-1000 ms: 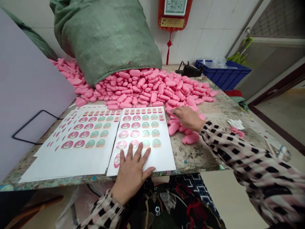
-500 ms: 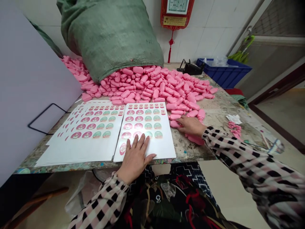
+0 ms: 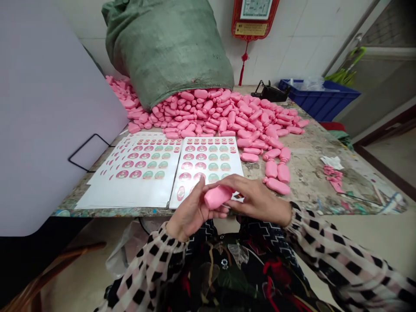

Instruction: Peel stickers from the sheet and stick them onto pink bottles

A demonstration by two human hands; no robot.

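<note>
A smooth pink bottle-shaped piece [image 3: 218,197] is held in front of me between both hands, just over the near edge of the table. My left hand [image 3: 190,212] has closed around it from below, thumb on the far side. From the right, my right hand [image 3: 256,197] grips its other end, and the fingers hide that end. Beneath and behind my hands lies a sheet of stickers [image 3: 207,162], with rows of pink and green labels, partly covered by them. Several more sticker sheets [image 3: 130,193] are fanned out on the left.
A large heap of pink pieces [image 3: 227,112] spills from a green sack [image 3: 172,52]. Several loose ones [image 3: 277,185] lie right of the sheets. Farther right are a white scrap [image 3: 332,162] and pink scraps [image 3: 333,178]. A black tape dispenser [image 3: 273,92] and blue crate [image 3: 321,102] stand behind.
My right hand has come left from the loose pieces with a pink bottle-shaped piece. My left hand has lifted off the sticker sheet and taken hold of it too. The view has shifted slightly.
</note>
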